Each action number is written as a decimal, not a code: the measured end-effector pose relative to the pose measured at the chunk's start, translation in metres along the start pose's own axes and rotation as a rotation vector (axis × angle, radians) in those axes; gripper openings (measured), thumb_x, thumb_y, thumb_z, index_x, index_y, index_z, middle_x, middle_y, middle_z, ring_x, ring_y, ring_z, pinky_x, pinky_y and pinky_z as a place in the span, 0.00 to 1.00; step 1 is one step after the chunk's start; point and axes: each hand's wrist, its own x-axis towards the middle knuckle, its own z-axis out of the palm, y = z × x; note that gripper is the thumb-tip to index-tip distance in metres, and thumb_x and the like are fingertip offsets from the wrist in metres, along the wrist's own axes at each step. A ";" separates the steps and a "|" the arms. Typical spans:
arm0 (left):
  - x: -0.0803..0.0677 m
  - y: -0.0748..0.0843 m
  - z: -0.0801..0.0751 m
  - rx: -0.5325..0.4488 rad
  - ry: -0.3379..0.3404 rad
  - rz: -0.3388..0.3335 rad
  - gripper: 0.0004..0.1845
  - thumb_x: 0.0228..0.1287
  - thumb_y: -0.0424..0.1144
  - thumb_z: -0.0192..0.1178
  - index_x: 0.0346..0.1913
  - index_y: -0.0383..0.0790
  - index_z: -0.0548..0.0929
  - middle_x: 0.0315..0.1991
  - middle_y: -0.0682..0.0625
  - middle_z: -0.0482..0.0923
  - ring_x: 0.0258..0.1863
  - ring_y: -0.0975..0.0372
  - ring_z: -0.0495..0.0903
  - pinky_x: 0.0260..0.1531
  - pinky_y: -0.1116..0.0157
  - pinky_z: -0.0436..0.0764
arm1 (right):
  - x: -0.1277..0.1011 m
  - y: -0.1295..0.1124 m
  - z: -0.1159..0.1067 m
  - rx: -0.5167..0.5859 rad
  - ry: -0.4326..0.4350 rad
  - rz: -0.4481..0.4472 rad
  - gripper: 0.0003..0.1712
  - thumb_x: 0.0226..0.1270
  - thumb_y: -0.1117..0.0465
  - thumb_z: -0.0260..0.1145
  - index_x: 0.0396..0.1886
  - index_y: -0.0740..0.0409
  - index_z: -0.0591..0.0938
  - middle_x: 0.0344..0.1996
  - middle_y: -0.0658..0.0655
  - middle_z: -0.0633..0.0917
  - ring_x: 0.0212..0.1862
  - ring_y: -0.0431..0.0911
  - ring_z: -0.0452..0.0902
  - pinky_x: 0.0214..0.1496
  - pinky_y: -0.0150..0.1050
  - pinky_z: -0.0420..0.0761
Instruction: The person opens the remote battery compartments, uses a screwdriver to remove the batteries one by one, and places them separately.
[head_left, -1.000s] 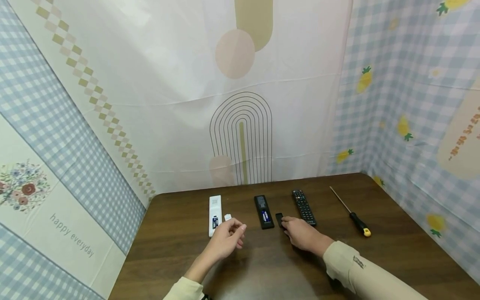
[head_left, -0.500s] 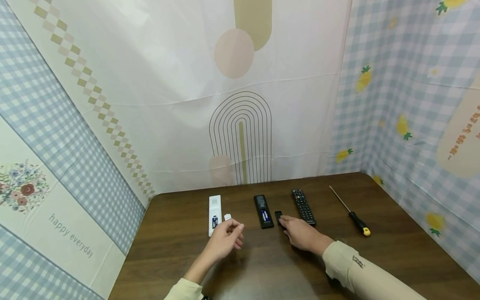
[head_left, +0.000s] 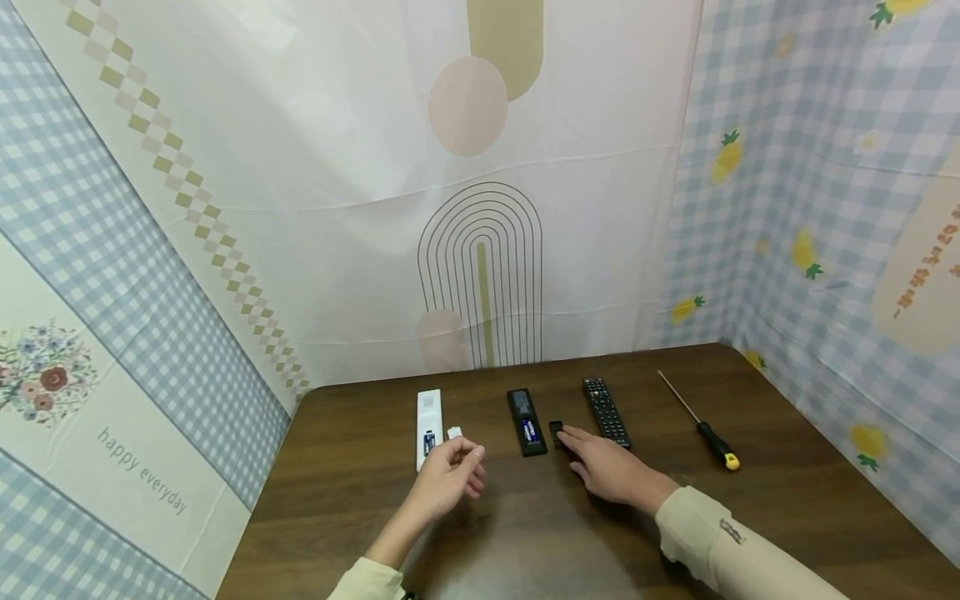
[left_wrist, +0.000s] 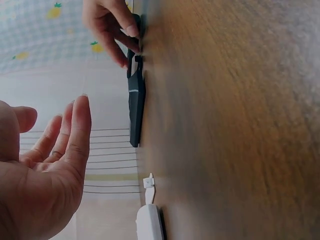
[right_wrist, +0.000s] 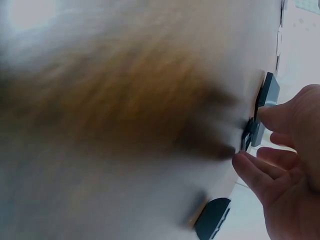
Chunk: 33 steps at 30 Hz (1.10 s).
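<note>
My right hand (head_left: pixel 615 468) is over the small black battery cover (head_left: pixel 556 429), fingers extended and thumb apart from the index finger. The cover lies on the table, partly hidden by the fingertips; whether they touch it is hard to tell. Just left of it is a black remote (head_left: pixel 527 422), back up, with blue batteries showing in its compartment. My left hand (head_left: pixel 447 479) hovers above the table, fingers loosely bent and holding nothing. Beyond it lie a white remote (head_left: pixel 429 417), also back up with batteries showing, and a small white battery cover (head_left: pixel 454 432), partly hidden by that hand.
Another black remote (head_left: pixel 606 412) lies buttons up, right of the black cover. Farther right is a screwdriver (head_left: pixel 709 435) with a black and yellow handle. The brown table (head_left: pixel 337 500) meets printed cloth hangings (head_left: pixel 360 250) along its back edge.
The black battery cover has shifted slightly away from me. My right hand's fingers have loosened and straightened over it. The left hand has barely moved.
</note>
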 end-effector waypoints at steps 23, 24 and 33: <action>-0.008 -0.011 -0.018 -0.061 0.048 -0.022 0.18 0.82 0.40 0.58 0.52 0.22 0.80 0.39 0.26 0.86 0.30 0.47 0.89 0.28 0.61 0.90 | -0.026 0.041 -0.016 -0.030 0.287 -0.009 0.27 0.79 0.61 0.66 0.74 0.63 0.77 0.70 0.66 0.81 0.70 0.62 0.79 0.69 0.62 0.81; -0.008 -0.011 -0.020 -0.058 0.048 -0.022 0.18 0.82 0.40 0.58 0.52 0.22 0.80 0.39 0.26 0.86 0.30 0.46 0.89 0.28 0.61 0.90 | -0.027 0.042 -0.016 -0.030 0.287 -0.010 0.27 0.79 0.61 0.66 0.74 0.63 0.77 0.70 0.66 0.81 0.70 0.62 0.79 0.69 0.62 0.81; -0.011 -0.014 -0.029 -0.061 0.077 -0.052 0.18 0.82 0.41 0.59 0.52 0.23 0.80 0.38 0.28 0.86 0.30 0.48 0.89 0.27 0.61 0.90 | -0.036 0.051 -0.018 -0.020 0.297 0.006 0.27 0.80 0.59 0.66 0.73 0.62 0.77 0.70 0.66 0.82 0.70 0.62 0.79 0.69 0.63 0.81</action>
